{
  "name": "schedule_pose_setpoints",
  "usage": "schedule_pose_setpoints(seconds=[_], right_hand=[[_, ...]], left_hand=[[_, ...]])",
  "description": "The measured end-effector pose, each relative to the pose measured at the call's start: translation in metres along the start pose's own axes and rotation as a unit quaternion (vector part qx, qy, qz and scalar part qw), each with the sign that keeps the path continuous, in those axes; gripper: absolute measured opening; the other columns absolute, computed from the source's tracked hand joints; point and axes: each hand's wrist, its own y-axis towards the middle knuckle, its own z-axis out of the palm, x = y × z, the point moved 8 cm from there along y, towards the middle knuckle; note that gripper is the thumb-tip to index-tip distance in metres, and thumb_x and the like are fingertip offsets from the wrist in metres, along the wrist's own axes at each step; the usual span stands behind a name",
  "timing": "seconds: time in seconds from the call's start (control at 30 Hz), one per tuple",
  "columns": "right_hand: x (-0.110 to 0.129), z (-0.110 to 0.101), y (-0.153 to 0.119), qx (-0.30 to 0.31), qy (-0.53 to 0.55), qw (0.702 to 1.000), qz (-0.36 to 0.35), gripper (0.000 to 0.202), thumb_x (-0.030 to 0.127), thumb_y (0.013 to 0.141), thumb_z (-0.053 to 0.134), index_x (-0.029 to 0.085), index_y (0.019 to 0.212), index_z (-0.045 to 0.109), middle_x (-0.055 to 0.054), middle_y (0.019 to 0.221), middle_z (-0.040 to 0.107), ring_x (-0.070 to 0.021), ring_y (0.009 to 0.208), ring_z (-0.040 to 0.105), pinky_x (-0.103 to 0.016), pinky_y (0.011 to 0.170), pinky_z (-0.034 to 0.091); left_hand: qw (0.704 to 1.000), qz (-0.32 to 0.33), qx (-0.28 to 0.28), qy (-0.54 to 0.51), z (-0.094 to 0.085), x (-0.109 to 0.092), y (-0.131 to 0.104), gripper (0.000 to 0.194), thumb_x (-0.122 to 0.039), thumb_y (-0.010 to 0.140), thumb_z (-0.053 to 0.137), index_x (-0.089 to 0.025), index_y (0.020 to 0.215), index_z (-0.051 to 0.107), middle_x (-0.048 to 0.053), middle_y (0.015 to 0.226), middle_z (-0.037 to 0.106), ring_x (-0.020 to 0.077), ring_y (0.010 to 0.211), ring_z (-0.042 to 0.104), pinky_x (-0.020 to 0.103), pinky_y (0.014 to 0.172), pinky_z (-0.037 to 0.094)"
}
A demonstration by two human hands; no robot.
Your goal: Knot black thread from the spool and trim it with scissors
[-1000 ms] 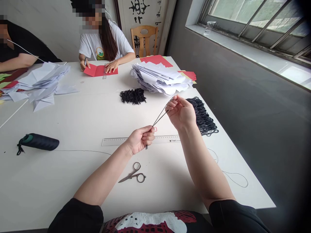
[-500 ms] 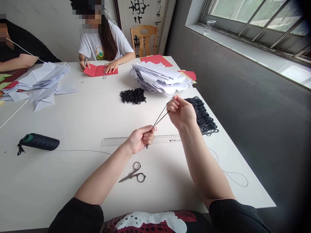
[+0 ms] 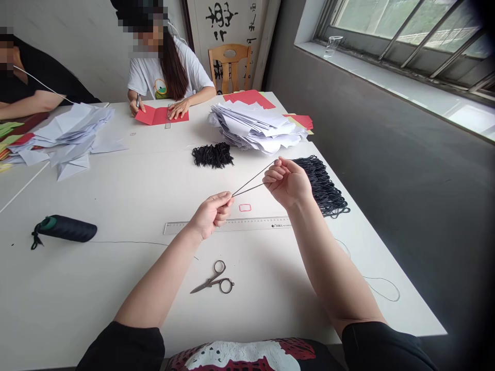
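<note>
A thin black cord [image 3: 250, 181] is stretched between my two hands, its two strands spreading toward the right. My left hand [image 3: 212, 214] pinches the strands together above the clear ruler [image 3: 228, 224]. At the other end my right hand [image 3: 286, 181] is closed on the cord, beside a large pile of black cord loops [image 3: 323, 185]. A smaller bundle of black cords [image 3: 212, 155] lies beyond my hands. Metal scissors [image 3: 212, 279] rest on the table below the ruler, blades parted. A black spool [image 3: 67, 228] lies at the left with thread running from it.
A stack of white papers [image 3: 257, 126] stands at the back of the white table [image 3: 127, 288], more papers [image 3: 73, 131] at the far left. Across sits a person writing on red paper [image 3: 160, 115]; another person is at the far left. Loose thread [image 3: 386, 288] lies near the right edge.
My left hand has moved left, away from my right hand, and the cord between them is stretched longer. A small red rectangle mark on the table now shows fully.
</note>
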Motion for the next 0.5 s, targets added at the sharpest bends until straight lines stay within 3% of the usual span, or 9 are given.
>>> schedule_pose_setpoints(seconds=[0.13, 0.23, 0.3, 0.4, 0.5], right_hand=[[-0.014, -0.012, 0.001, 0.006, -0.022, 0.998, 0.065, 0.024, 0.019, 0.087, 0.052, 0.018, 0.064, 0.044, 0.010, 0.051, 0.021, -0.0043, 0.043, 0.022, -0.016, 0.042, 0.027], [-0.014, -0.025, 0.004, 0.009, -0.138, 0.988, 0.065, 0.015, 0.025, 0.085, 0.058, 0.019, 0.073, 0.051, 0.010, 0.048, 0.027, -0.0057, 0.041, 0.027, -0.019, 0.043, 0.030], [-0.013, -0.029, 0.004, 0.009, -0.300, 0.953, 0.047, 0.014, 0.029, 0.085, 0.061, 0.018, 0.078, 0.058, 0.005, 0.052, 0.045, -0.0093, 0.049, 0.043, -0.023, 0.051, 0.039], [-0.015, -0.013, -0.006, 0.051, -0.514, 0.855, -0.042, 0.022, 0.038, 0.088, 0.060, 0.017, 0.085, 0.064, -0.008, 0.087, 0.067, -0.0185, 0.084, 0.061, -0.032, 0.076, 0.048], [-0.036, 0.024, -0.029, 0.201, -0.542, 0.808, -0.113, 0.036, 0.045, 0.095, 0.046, 0.021, 0.119, 0.057, -0.011, 0.128, 0.059, -0.0230, 0.117, 0.054, -0.039, 0.095, 0.045]], left_hand=[[0.998, 0.031, -0.025, 0.038, -0.010, -0.015, -0.006, 0.033, -0.035, 0.083, 0.059, -0.018, 0.061, 0.041, -0.009, 0.054, 0.013, 0.0038, 0.041, 0.010, 0.013, 0.036, 0.009], [0.996, 0.044, -0.032, 0.071, -0.012, -0.022, -0.009, 0.033, -0.037, 0.082, 0.060, -0.018, 0.062, 0.042, -0.009, 0.053, 0.014, 0.0037, 0.041, 0.011, 0.014, 0.036, 0.009], [0.993, 0.041, -0.033, 0.103, -0.010, -0.024, -0.011, 0.033, -0.037, 0.082, 0.061, -0.018, 0.062, 0.042, -0.009, 0.053, 0.016, 0.0036, 0.042, 0.012, 0.014, 0.037, 0.010], [0.987, 0.022, -0.024, 0.156, -0.004, -0.022, -0.012, 0.032, -0.036, 0.083, 0.059, -0.017, 0.062, 0.044, -0.009, 0.052, 0.018, 0.0036, 0.042, 0.013, 0.015, 0.038, 0.010], [0.981, 0.001, -0.029, 0.194, -0.002, -0.016, -0.012, 0.030, -0.036, 0.084, 0.057, -0.017, 0.063, 0.045, -0.008, 0.051, 0.020, 0.0040, 0.041, 0.014, 0.017, 0.038, 0.010]])
